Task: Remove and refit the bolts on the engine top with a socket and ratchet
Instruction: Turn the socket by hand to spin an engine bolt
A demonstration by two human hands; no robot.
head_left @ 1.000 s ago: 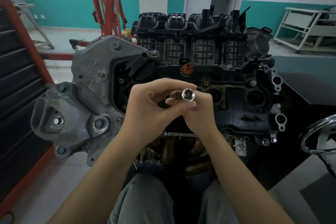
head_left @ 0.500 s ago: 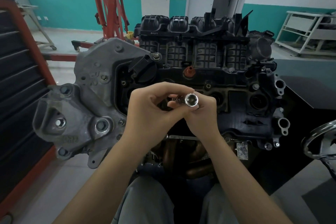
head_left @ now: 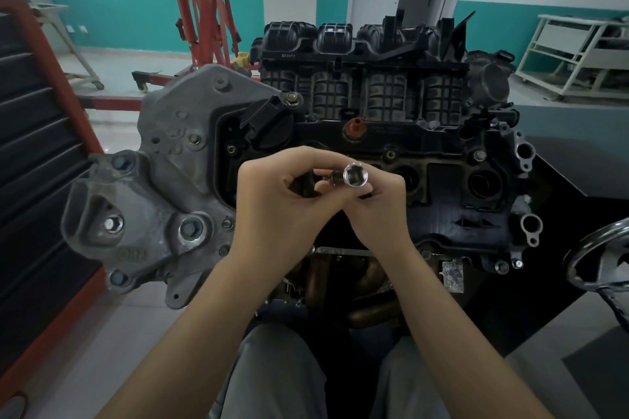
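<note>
One chrome socket [head_left: 355,174], open end facing the camera, held above the black engine top [head_left: 442,201], in front of the cover's middle. One small dark bolt [head_left: 329,177] sits just left of the socket, touching it; whether it is seated in the far end cannot be told. Right hand [head_left: 381,204]: grip closed round the socket from below, fingers curled. Left hand [head_left: 272,211]: thumb and forefinger pinching the bolt. Both forearms bare.

Engine: one black ribbed intake manifold [head_left: 360,78] with four runners at the far side; one grey cast bracket [head_left: 153,201] on the left end, carrying several hex bolt heads; one orange-red plug [head_left: 354,129] near the cover's far edge. Copper-coloured exhaust pipes [head_left: 343,282] show below the hands.

Room: one red hoist frame [head_left: 204,10] at the back left, one chrome handwheel [head_left: 599,258] at the right edge, one white metal rack [head_left: 578,54] at the far right. Pale floor [head_left: 112,119]; walls white above a teal band [head_left: 119,13].
</note>
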